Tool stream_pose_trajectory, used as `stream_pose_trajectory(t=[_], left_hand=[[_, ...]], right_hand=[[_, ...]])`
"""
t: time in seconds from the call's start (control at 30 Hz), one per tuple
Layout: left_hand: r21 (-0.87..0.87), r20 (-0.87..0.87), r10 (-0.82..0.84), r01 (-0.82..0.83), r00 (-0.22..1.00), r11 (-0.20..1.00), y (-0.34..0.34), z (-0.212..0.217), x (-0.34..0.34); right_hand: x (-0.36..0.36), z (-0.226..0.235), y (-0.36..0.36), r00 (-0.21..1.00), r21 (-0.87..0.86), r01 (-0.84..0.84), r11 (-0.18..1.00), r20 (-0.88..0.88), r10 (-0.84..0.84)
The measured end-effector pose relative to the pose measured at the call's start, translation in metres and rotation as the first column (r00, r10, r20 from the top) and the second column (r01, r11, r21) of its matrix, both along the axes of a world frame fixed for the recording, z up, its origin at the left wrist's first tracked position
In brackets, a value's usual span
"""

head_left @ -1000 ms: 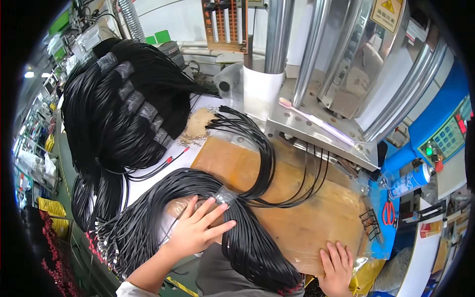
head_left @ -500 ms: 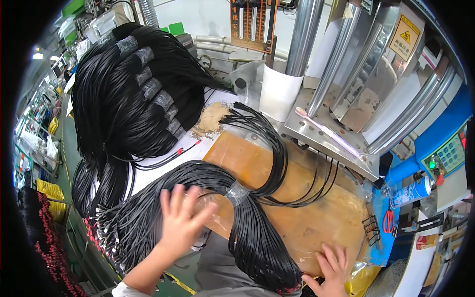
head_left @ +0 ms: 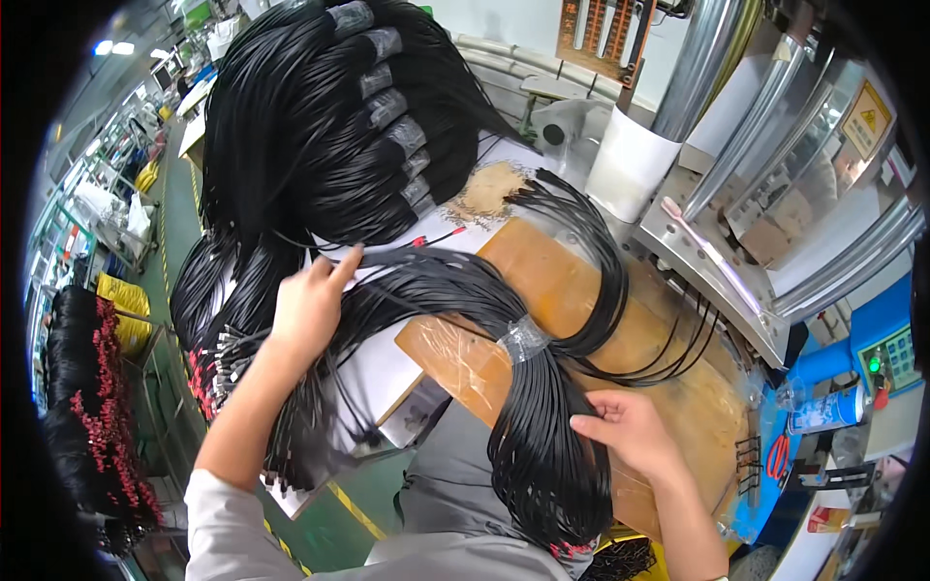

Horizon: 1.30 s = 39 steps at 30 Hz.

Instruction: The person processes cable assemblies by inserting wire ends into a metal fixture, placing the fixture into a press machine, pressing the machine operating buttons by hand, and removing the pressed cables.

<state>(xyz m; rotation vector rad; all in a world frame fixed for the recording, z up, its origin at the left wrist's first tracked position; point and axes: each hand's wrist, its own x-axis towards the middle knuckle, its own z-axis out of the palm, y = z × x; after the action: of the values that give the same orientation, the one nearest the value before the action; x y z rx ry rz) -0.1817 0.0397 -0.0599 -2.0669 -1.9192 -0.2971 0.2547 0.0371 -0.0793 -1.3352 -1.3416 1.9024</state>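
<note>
A thick bundle of black cables, bound by a clear wrap, arches over the brown board and hangs past its near edge. My left hand closes over the bundle's left part, its fingers curled around the cables. Loose white-tipped ends spread below that hand. At the right side of the hanging part, my right hand is half curled, thumb and fingers apart, fingertips at the cables' edge. A smaller group of black cables curves across the board beyond the wrap.
A large heap of wrapped black cables stands at the far left. The brown board lies under the work. A metal press with a toothbrush on its base, a white cup, red scissors and a spray can are right.
My left hand has moved from above the bundle to its far left side and closed on cables. My right hand has risen from the board to the hanging cables. The view has shifted left.
</note>
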Motion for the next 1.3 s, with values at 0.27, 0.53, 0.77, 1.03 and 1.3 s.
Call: stream_pose_trajectory(t=[0.27, 0.53, 0.77, 1.03, 1.3], left_hand=[[-0.186, 0.161, -0.047, 0.077, 0.986, 0.980, -0.012, -0.007, 0.013], [-0.274, -0.026, 0.290, -0.286, 0.957, 0.918, -0.126, -0.037, 0.042], [-0.396, -0.198, 0.258, -0.318, 0.945, 0.861, -0.114, 0.013, 0.009], [-0.134, 0.778, -0.493, 0.870, 0.389, 0.475, -0.023, 0.026, 0.227], [-0.307, 0.640, -0.694, 0.938, 0.329, 0.162, -0.052, -0.005, 0.369]], right_hand=[[0.011, 0.008, 0.028, 0.962, -0.076, -0.187, 0.979, 0.186, 0.199], [0.016, 0.024, 0.046, 0.758, 0.385, -0.508, 0.771, 0.625, 0.187], [0.020, -0.007, 0.035, 0.990, 0.044, -0.126, 0.991, -0.059, 0.128], [0.089, 0.013, -0.056, 0.983, -0.149, -0.160, 0.976, -0.115, 0.144], [0.222, 0.053, -0.130, 0.523, 0.730, -0.202, 0.654, 0.644, -0.558]])
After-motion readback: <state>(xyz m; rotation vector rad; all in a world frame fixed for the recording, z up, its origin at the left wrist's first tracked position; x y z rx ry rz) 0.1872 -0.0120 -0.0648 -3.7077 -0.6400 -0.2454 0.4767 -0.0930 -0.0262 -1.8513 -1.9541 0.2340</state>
